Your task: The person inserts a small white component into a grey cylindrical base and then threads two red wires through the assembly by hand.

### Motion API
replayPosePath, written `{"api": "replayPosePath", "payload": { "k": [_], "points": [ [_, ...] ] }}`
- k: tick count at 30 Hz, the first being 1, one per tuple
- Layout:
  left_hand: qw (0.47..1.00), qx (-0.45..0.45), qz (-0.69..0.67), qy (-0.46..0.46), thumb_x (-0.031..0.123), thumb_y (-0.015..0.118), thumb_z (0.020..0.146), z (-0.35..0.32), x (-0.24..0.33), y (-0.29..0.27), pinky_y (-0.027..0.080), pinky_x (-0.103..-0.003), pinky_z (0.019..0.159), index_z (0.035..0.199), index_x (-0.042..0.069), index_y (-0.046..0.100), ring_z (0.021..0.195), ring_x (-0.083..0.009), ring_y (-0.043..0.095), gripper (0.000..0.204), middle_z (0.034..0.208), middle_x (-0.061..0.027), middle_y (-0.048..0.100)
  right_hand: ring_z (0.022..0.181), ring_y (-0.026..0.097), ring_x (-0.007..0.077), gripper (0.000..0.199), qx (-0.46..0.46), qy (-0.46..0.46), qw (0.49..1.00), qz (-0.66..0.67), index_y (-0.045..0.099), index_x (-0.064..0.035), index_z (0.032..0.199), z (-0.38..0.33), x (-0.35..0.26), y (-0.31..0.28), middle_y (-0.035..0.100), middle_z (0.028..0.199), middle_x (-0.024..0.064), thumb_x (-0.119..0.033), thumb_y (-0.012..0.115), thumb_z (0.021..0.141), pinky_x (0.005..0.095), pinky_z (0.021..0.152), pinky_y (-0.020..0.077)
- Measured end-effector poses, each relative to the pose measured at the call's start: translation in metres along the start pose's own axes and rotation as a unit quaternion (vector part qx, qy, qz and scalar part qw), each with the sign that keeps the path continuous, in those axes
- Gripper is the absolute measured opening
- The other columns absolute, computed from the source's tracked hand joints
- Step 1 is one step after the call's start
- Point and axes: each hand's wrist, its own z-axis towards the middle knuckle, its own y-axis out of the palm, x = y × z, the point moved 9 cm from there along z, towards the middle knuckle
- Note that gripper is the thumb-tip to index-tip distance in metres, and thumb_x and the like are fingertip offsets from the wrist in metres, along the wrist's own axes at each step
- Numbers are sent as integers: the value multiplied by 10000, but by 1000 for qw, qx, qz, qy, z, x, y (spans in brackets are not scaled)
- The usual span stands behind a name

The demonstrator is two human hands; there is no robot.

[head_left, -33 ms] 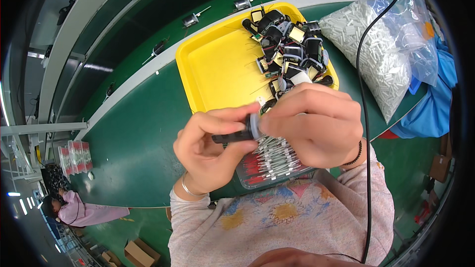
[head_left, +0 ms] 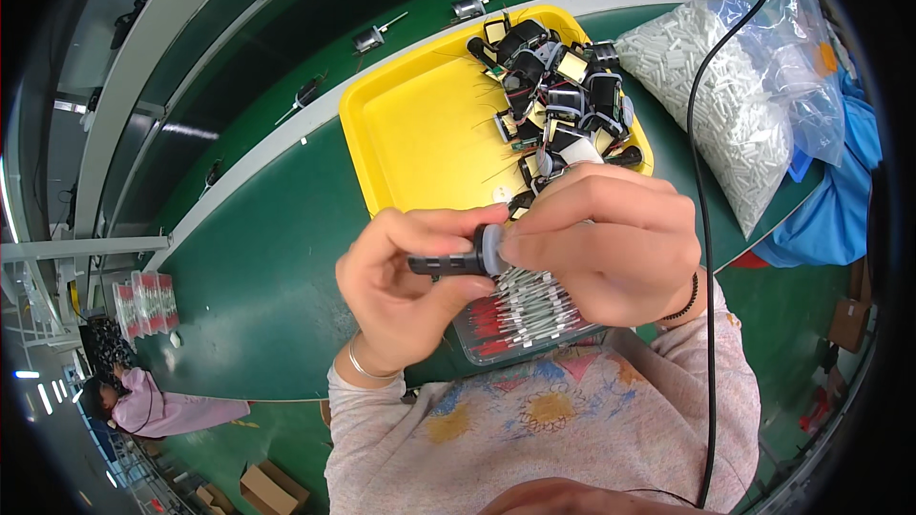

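Note:
My left hand (head_left: 396, 281) is closed around a black cylindrical housing (head_left: 444, 264), thumb below and fingers above. The housing lies nearly level, and a grey ring-shaped end (head_left: 492, 249) faces right. At that grey end the fingertips of my right hand (head_left: 611, 243) are pinched together; anything small between them is hidden. Below the hands a clear plastic box (head_left: 468, 348) holds many thin pale-green leads with red and white ends (head_left: 534, 310). Just beyond the hands stands a yellow tray (head_left: 358, 138), its right side heaped with black housings, grey rings and wires (head_left: 563, 100).
A clear bag of small white tubes (head_left: 716, 86) lies at right, beside a hanging black cable (head_left: 699, 229). Motor-like parts (head_left: 370, 38) sit along a green belt beyond the bench's pale rim. Stacked clear boxes (head_left: 145, 298) stand far left. Another person (head_left: 157, 405) is at lower left.
The right hand's fingertips have shifted very slightly at the grey end, and the housing appears sharper. Both hands otherwise keep their places.

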Motion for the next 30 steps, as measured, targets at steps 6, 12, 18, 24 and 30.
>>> {"api": "replayPosePath", "payload": {
  "k": [6, 12, 18, 24, 30],
  "points": [
    [987, 15, 141, 76, -107, 713, 677, -4, 16, 4, 497, -357, 855, 863, -41, 505, 979, -314, 624, 287, 984, -238, 629, 578, 580, 168, 239, 15, 4, 1000, -26, 663, -28, 761, -2, -3, 0, 606, 716, 26, 62, 628, 542, 256, 491, 453],
    [996, 25, 85, 23, -67, 738, 676, 9, -3, -7, 490, -353, 863, 847, -47, 529, 992, -299, 620, 270, 963, -212, 636, 633, 629, 214, 90, 0, 78, 997, 27, 648, 16, 731, -3, 22, 8, 644, 728, 108, 74, 659, 663, 269, 562, 491],
    [975, 12, 197, -102, 13, 711, 737, 80, -55, -60, 487, -240, 755, 863, -20, 593, 829, -120, 625, 175, 917, -117, 670, 881, 606, 259, 361, 6, 84, 977, -194, 623, -35, 1018, -2, 51, 7, 641, 993, 94, -48, 705, 667, 333, 755, 472],
    [667, 67, 726, 155, 114, 673, 759, 113, -37, -113, 424, -345, 915, 905, 37, 628, 1028, -250, 561, 170, 1089, -119, 627, 728, 598, 236, 204, -310, 131, 936, -103, 612, -55, 877, -55, 25, 60, 601, 770, 63, -85, 669, 683, 340, 581, 494],
    [766, -320, 533, -162, 143, 608, 786, 23, -57, -21, 480, -343, 605, 898, 81, 646, 628, -263, 616, 133, 687, -110, 621, 719, 595, 253, 210, -434, 125, 877, -163, 532, -44, 797, -109, 27, 74, 550, 766, 78, -45, 600, 598, 344, 560, 495]
  ]
}}
